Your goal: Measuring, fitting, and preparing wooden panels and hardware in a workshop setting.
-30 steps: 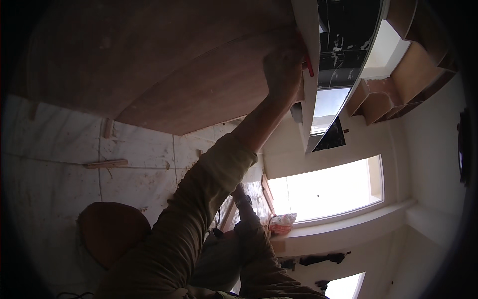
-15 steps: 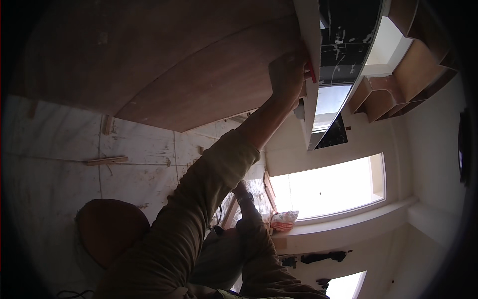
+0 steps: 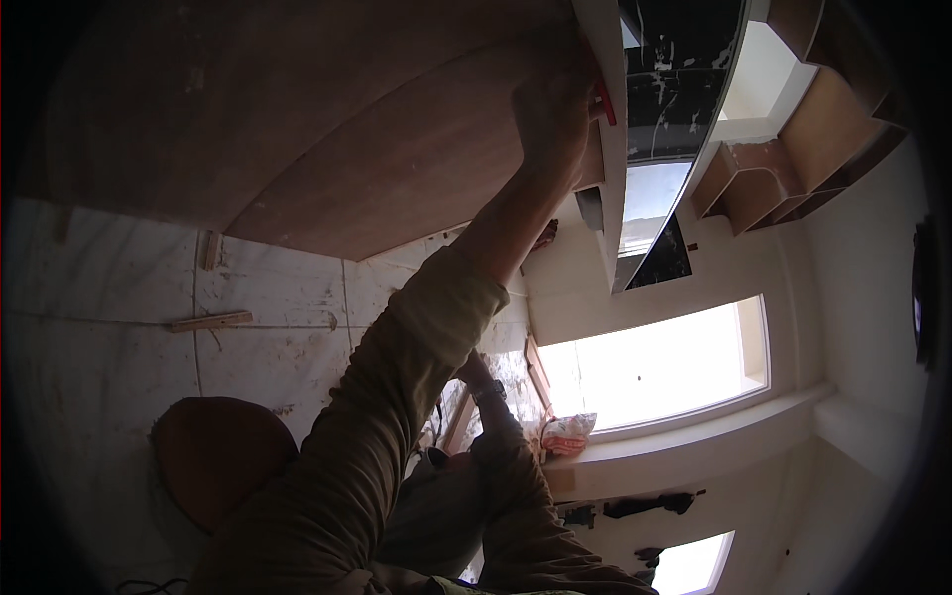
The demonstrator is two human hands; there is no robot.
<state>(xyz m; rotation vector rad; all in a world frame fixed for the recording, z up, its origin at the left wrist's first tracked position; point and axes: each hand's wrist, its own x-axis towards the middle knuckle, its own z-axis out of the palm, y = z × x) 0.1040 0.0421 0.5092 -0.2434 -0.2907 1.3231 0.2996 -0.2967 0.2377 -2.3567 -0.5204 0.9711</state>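
Note:
My left hand (image 3: 551, 117) is reached far up, its fingers closed around a red tool (image 3: 604, 103) whose kind is mostly hidden by the hand. The tool lies against the pale edge strip (image 3: 615, 149) of a large brown wooden panel (image 3: 397, 169). Lower down, in shade, my right hand (image 3: 473, 370) hangs near the floor with a watch on its wrist. Its fingers are too dark and hidden to read. Close by it leans a strip of wood (image 3: 459, 421).
Dusty pale floor tiles (image 3: 268, 288) carry a wood offcut (image 3: 212, 321) and debris. A rounded brown board (image 3: 223, 461) lies at lower left. A plastic bag (image 3: 568, 433) sits by the bright opening (image 3: 659, 367). Wooden shelves (image 3: 793, 159) hang upper right.
My left hand has slid up along the panel's edge with the red tool, baring more of the wood below it. My right hand has stayed in about the same place.

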